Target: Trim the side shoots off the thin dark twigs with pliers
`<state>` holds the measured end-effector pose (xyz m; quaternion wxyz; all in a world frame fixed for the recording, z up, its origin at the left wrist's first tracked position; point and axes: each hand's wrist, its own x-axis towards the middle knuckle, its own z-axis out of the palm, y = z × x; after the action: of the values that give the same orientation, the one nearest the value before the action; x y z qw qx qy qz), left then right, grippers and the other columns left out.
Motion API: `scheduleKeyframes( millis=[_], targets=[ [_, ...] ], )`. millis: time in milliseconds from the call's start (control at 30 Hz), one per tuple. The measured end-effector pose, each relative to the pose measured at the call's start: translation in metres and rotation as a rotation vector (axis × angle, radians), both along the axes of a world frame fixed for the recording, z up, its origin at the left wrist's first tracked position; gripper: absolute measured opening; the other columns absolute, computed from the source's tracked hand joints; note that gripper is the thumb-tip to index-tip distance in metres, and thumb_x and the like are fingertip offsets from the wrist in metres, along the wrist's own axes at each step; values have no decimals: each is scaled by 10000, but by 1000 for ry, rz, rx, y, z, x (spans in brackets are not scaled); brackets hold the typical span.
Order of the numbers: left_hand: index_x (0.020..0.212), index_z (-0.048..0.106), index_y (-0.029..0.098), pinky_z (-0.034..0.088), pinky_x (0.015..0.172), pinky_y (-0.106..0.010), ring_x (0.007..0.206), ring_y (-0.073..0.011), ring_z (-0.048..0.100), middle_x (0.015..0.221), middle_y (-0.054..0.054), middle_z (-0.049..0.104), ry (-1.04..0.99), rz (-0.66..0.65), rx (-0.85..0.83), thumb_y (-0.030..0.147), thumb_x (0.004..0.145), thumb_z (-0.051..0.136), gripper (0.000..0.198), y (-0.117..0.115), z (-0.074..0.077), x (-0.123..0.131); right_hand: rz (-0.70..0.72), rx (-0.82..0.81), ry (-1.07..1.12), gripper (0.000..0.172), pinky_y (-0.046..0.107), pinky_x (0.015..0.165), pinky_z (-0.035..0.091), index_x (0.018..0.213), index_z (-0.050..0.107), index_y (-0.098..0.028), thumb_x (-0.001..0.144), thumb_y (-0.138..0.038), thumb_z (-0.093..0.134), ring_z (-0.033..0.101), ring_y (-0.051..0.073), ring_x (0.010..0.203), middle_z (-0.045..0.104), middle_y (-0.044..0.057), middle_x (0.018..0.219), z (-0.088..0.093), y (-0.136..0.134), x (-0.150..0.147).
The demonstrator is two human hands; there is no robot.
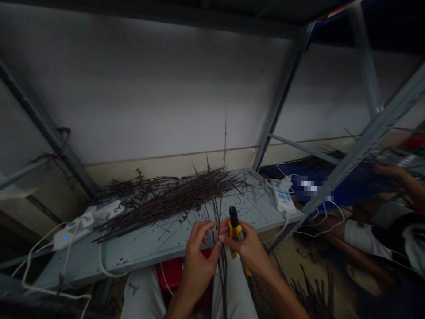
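My right hand (pixel 247 246) grips diagonal cutters (pixel 234 223) with black jaws and yellow handles, jaws pointing up. Its thumb and fingertips also pinch a few thin dark twigs (pixel 223 270), which stand nearly upright between my hands and run down toward my lap. My left hand (pixel 200 250) is beside these twigs on the left, fingers curved and apart from the thumb. The thumb tip is at the stems; whether it presses on them I cannot tell. Behind my hands, a large pile of dark twigs (pixel 172 192) lies across the grey metal shelf (pixel 133 254).
White power strips (pixel 75 230) (pixel 283 197) with cables lie at both shelf ends. Metal posts (pixel 282 88) frame the shelf. Below are a red object (pixel 171 272) and cut twigs (pixel 314 288) on the right. Another person's arm (pixel 395 175) shows at far right near a blue surface.
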<state>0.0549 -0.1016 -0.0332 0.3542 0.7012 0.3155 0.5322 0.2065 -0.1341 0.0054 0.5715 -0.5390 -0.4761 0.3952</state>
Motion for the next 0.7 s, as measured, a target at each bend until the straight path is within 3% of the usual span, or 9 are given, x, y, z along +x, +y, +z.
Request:
scheduleKeyframes(
  millis=[167, 400, 700],
  targets=[
    [1134, 707, 238, 468, 917, -358, 1086, -245, 598, 1182, -84, 637, -66, -117, -33, 213, 908, 642, 237, 8, 16, -5, -28, -10, -19, 335, 328, 801, 549, 928, 691, -184, 681, -356, 838, 703, 232, 828, 755, 51, 859, 2, 1, -4],
    [914, 745, 197, 458, 766, -305, 913, -216, 619, 958, -63, 668, -83, -83, -93, 295, 918, 655, 133, 19, 31, -3, -32, 21, -25, 253, 330, 780, 543, 888, 701, -191, 703, -330, 804, 684, 224, 802, 737, 36, 833, 5, -1, -8],
    [978, 738, 194, 494, 794, -310, 884, -211, 649, 970, -60, 736, -96, -119, -187, 334, 898, 676, 173, 30, 37, 2, -49, 0, -34, 320, 357, 796, 534, 914, 688, -183, 708, -390, 819, 680, 239, 803, 729, 51, 837, -3, 0, -7]
  ],
)
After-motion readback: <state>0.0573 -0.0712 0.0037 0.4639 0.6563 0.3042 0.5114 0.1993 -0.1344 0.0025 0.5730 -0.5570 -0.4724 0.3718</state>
